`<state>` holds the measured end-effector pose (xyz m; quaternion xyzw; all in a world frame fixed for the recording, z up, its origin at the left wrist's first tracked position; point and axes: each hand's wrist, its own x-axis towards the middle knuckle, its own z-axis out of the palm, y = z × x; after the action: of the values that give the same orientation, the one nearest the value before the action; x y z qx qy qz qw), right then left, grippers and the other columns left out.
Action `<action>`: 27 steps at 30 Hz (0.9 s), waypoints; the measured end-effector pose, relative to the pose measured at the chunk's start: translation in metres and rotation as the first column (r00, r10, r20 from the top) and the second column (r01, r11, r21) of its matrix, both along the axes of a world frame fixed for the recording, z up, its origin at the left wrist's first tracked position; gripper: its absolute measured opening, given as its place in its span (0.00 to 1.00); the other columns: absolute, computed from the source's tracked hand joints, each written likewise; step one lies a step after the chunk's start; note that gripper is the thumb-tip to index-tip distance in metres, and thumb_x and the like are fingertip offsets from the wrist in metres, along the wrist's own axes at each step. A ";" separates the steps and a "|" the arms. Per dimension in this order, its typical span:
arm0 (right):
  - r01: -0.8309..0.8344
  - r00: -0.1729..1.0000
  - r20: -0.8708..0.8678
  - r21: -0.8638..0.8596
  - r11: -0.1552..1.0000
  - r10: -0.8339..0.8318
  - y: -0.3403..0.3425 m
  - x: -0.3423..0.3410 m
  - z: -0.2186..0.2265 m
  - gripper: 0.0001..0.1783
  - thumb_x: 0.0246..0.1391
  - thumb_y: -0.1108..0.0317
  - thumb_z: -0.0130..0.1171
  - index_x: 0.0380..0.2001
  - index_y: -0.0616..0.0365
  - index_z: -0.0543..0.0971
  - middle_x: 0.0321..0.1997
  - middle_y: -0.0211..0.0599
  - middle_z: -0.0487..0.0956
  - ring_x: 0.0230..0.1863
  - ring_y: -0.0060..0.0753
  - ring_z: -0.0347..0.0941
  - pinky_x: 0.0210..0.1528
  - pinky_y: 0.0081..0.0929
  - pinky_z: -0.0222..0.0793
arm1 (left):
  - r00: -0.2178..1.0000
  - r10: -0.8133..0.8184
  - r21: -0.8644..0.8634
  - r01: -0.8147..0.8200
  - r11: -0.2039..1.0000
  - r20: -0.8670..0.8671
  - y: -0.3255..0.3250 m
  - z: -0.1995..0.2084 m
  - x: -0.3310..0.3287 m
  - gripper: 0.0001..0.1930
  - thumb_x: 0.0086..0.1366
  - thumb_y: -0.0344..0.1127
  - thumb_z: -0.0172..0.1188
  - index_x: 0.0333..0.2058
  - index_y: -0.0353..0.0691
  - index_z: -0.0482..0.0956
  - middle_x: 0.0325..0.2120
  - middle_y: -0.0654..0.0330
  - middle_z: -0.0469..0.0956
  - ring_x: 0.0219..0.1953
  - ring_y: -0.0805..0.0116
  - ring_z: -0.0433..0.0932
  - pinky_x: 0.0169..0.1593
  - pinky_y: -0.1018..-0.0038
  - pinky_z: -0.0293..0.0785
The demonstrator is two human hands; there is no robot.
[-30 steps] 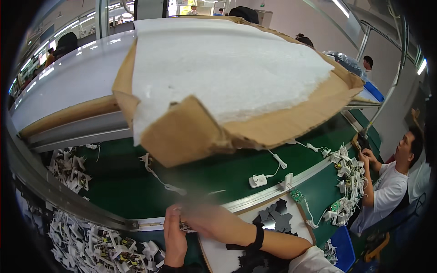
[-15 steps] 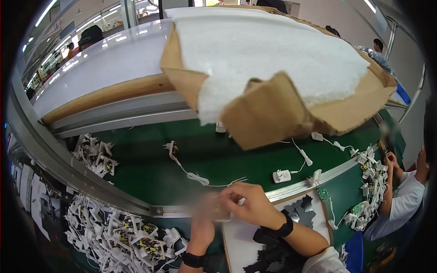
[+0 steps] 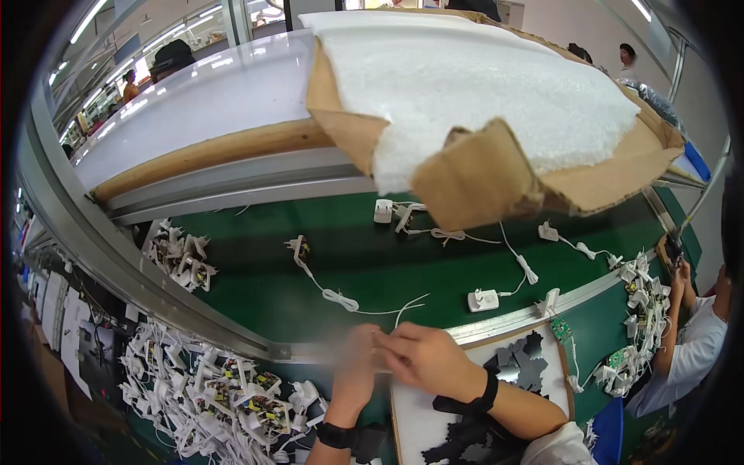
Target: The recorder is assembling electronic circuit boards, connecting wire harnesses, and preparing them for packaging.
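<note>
My left hand (image 3: 355, 370) and my right hand (image 3: 430, 358) meet at the near rail of the green bench. The left fingers are smeared by blur, so their grip is unclear. My right hand is closed in a pinch against the left fingers; what it holds is hidden. A thin white cord (image 3: 400, 311) rises just above the right fingers, close to the cable end of an open charger (image 3: 300, 249) lying on the green surface. Beneath my right forearm, a shallow tray (image 3: 408, 415) carries dark grey flat pieces (image 3: 518, 363).
Piled white chargers with exposed boards (image 3: 221, 395) lie at the left. Another charger (image 3: 483, 300) rests near the metal rail (image 3: 496, 327). Torn cardboard (image 3: 473, 174) with white foam overhangs the bench. At right, a co-worker's hands (image 3: 680, 283) work beside more chargers (image 3: 639, 306) and a blue bin (image 3: 608, 430).
The view has shifted slightly, bringing more chargers at the back of the bench into sight. My hands stay together, and the thin cord now stands up above the right fingers.
</note>
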<state>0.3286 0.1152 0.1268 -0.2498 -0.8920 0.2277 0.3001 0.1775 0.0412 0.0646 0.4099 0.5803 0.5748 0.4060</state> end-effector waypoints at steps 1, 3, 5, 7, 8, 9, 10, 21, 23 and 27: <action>0.005 0.998 0.066 0.014 1.000 -0.006 -0.003 -0.001 0.001 0.12 0.56 0.72 0.66 0.45 0.57 0.85 0.35 0.38 0.80 0.27 0.40 0.79 0.31 0.33 0.78 | 1.000 0.026 -0.002 -0.026 1.000 -0.014 0.004 -0.002 -0.001 0.19 0.84 0.44 0.40 0.52 0.37 0.76 0.43 0.63 0.78 0.46 0.75 0.74 0.54 0.78 0.70; 0.014 0.991 0.131 0.034 0.999 -0.019 -0.004 -0.002 0.003 0.13 0.57 0.71 0.66 0.46 0.56 0.85 0.35 0.37 0.80 0.27 0.40 0.79 0.31 0.34 0.78 | 0.999 0.047 0.002 -0.047 0.999 -0.027 0.007 -0.001 -0.001 0.19 0.83 0.43 0.40 0.51 0.36 0.77 0.43 0.62 0.78 0.46 0.75 0.74 0.54 0.78 0.70; 0.049 0.997 0.068 -0.038 0.998 -0.046 -0.001 -0.001 0.005 0.17 0.58 0.66 0.67 0.50 0.55 0.83 0.35 0.38 0.79 0.29 0.45 0.79 0.31 0.38 0.76 | 0.999 0.038 0.011 -0.038 0.999 0.011 0.006 0.003 0.001 0.19 0.83 0.42 0.41 0.51 0.36 0.77 0.43 0.62 0.79 0.46 0.75 0.74 0.53 0.77 0.70; 0.077 0.996 0.044 -0.063 0.995 -0.074 0.000 0.001 0.005 0.19 0.58 0.63 0.67 0.52 0.54 0.82 0.35 0.39 0.78 0.31 0.48 0.79 0.31 0.40 0.75 | 0.999 0.021 0.026 -0.022 0.999 0.038 0.008 0.004 0.002 0.18 0.83 0.42 0.41 0.51 0.36 0.77 0.43 0.62 0.79 0.46 0.75 0.74 0.53 0.77 0.70; 0.041 0.998 0.041 -0.039 0.998 -0.040 0.003 0.002 -0.001 0.19 0.58 0.63 0.67 0.53 0.54 0.82 0.36 0.39 0.78 0.31 0.48 0.79 0.32 0.40 0.75 | 1.000 0.024 0.010 -0.024 1.000 0.010 0.006 -0.002 0.000 0.18 0.83 0.42 0.41 0.50 0.36 0.77 0.42 0.62 0.79 0.46 0.74 0.74 0.53 0.77 0.70; 0.006 0.999 0.040 -0.014 1.000 -0.005 0.005 0.002 -0.007 0.20 0.58 0.63 0.67 0.53 0.54 0.82 0.37 0.38 0.78 0.32 0.47 0.79 0.32 0.39 0.76 | 0.999 0.027 -0.006 -0.027 1.000 -0.018 0.004 -0.009 -0.001 0.19 0.83 0.42 0.41 0.50 0.36 0.77 0.42 0.62 0.79 0.45 0.74 0.74 0.52 0.77 0.70; -0.031 0.999 0.040 0.011 0.999 0.030 0.005 0.004 -0.009 0.20 0.58 0.63 0.68 0.53 0.53 0.82 0.37 0.38 0.78 0.32 0.47 0.79 0.33 0.39 0.76 | 0.999 0.029 -0.021 -0.030 0.999 -0.046 0.005 -0.012 -0.002 0.19 0.83 0.42 0.40 0.50 0.35 0.77 0.42 0.61 0.79 0.45 0.74 0.74 0.52 0.77 0.70; -0.058 0.997 0.057 -0.020 0.998 0.059 0.008 0.002 -0.017 0.20 0.56 0.65 0.69 0.52 0.52 0.82 0.39 0.37 0.79 0.36 0.47 0.80 0.36 0.39 0.77 | 0.992 0.018 -0.075 -0.028 0.997 -0.128 0.003 0.006 0.000 0.18 0.83 0.42 0.41 0.50 0.35 0.77 0.39 0.59 0.80 0.43 0.73 0.75 0.50 0.75 0.71; -0.081 0.995 0.059 -0.016 0.997 0.081 0.011 0.000 -0.017 0.21 0.55 0.66 0.69 0.52 0.52 0.82 0.39 0.37 0.79 0.36 0.48 0.80 0.37 0.39 0.77 | 0.991 0.019 -0.116 -0.034 0.993 -0.133 0.003 0.012 -0.002 0.18 0.83 0.42 0.41 0.50 0.35 0.77 0.39 0.58 0.80 0.43 0.72 0.76 0.50 0.75 0.72; -0.081 0.995 -0.061 -0.088 0.993 0.076 0.010 -0.003 -0.008 0.20 0.56 0.68 0.71 0.52 0.54 0.80 0.41 0.38 0.79 0.37 0.43 0.80 0.40 0.34 0.78 | 0.988 0.060 -0.026 -0.064 0.998 -0.143 -0.002 0.023 0.000 0.19 0.83 0.43 0.41 0.51 0.35 0.77 0.39 0.58 0.80 0.41 0.72 0.77 0.48 0.75 0.73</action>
<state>0.3258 0.1252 0.1186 -0.2210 -0.8809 0.2864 0.3051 0.1778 0.0387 0.0878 0.4253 0.6289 0.5477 0.3517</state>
